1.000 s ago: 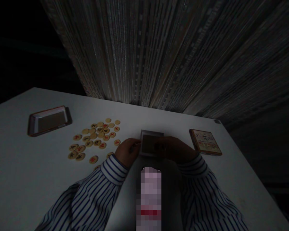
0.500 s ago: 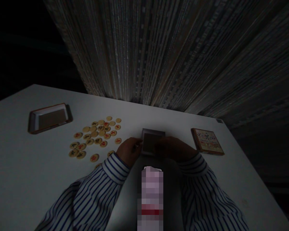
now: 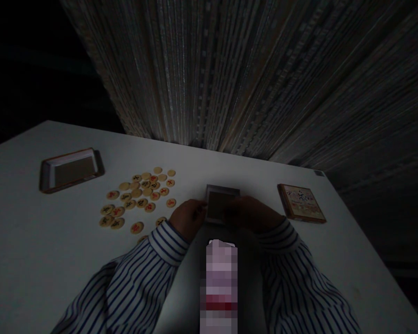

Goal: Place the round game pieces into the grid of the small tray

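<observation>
A small open box (image 3: 218, 200) with a pale rim and a dark inside lies in front of me, between my two hands. My left hand (image 3: 186, 218) is closed, thumb and fingers pinched at the box's left edge. My right hand (image 3: 252, 214) covers the right side of the box, its curled fingers in deep shadow and reaching over the rim. Whether any small thing is pinched in the fingers is too dark to see. Left of my left hand lie several round Chinese chess pieces (image 3: 135, 192), some showing red or black characters, others plain.
A larger open tin tray (image 3: 73, 169) lies at the far left of the white table (image 3: 66, 260). To the right is a flat printed box (image 3: 301, 203). A lit, pixelated phone-like object (image 3: 221, 278) is at the near middle. Striped curtains (image 3: 209, 79) hang behind the table.
Both hands stay at the small box with almost the same grip. The view shifts very slightly; the pieces, tray and printed box lie as before.
</observation>
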`<state>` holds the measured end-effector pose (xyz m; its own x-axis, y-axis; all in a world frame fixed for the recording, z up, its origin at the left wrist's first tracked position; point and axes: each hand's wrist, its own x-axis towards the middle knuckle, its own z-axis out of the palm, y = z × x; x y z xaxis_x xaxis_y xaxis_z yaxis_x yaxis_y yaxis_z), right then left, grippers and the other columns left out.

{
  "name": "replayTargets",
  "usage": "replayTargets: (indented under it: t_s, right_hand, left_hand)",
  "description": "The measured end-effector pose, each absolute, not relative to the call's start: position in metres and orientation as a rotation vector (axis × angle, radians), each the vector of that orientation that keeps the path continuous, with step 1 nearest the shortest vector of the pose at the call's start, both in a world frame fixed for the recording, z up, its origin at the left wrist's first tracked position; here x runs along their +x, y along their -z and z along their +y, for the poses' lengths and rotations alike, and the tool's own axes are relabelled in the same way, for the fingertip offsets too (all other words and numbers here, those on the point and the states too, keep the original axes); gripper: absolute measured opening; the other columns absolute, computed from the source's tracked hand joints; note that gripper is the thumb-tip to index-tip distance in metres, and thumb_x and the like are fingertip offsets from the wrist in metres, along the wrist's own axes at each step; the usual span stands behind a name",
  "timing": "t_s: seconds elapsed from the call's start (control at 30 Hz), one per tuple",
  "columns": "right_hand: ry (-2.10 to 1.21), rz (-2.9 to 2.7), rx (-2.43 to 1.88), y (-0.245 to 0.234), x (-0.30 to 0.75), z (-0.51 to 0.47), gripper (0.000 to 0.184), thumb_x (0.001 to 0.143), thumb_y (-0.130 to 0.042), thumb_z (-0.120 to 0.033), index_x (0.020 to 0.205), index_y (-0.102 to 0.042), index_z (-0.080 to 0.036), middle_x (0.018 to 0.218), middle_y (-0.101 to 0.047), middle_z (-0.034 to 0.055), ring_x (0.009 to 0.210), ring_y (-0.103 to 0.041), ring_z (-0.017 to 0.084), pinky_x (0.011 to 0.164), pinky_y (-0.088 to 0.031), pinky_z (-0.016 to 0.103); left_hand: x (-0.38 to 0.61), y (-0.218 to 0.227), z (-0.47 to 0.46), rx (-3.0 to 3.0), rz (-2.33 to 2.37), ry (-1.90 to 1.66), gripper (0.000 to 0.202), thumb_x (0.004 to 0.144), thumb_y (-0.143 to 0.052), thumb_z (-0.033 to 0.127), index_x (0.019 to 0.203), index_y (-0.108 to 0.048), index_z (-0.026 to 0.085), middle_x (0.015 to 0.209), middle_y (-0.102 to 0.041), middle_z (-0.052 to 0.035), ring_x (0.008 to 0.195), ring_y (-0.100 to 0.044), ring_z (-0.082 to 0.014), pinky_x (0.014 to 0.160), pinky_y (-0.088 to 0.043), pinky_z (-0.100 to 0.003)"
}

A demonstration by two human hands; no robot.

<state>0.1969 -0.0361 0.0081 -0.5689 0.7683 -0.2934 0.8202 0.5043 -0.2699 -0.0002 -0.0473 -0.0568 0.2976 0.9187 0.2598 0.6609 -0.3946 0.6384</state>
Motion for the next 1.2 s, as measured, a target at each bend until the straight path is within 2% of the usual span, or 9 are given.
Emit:
replayTargets:
  t_s: [0.83,1.2]
  right_hand:
    - [0.546,2.596,1.349,-0.0071,0.2003,-0.0356,0.022,0.08,-0.049,-0.019,0.086,-0.07,-0.021,0.088,-0.07,0.0046,0.078,-0.063,0.017,0.066,-0.041,0.025]
    - [0.524,2.612,1.346,-0.01,0.2004,-0.0359,0.023,0.079,-0.049,-0.018,0.085,-0.071,-0.022,0.086,-0.071,0.004,0.076,-0.063,0.016,0.065,-0.041,0.025]
  left_hand:
    - [0.0003,0.0562,-0.0474,2.167,1.428,-0.829,0.026,0.075,-0.048,0.018,0.095,-0.066,0.018,0.082,-0.069,-0.0053,0.075,-0.064,-0.0171,0.071,-0.051,-0.029]
    - [0.0011,0.0547,-0.047,2.174,1.447,-0.768,0.028,0.075,-0.047,0.019,0.095,-0.066,0.015,0.083,-0.07,-0.0078,0.077,-0.065,-0.0194,0.071,-0.052,-0.031]
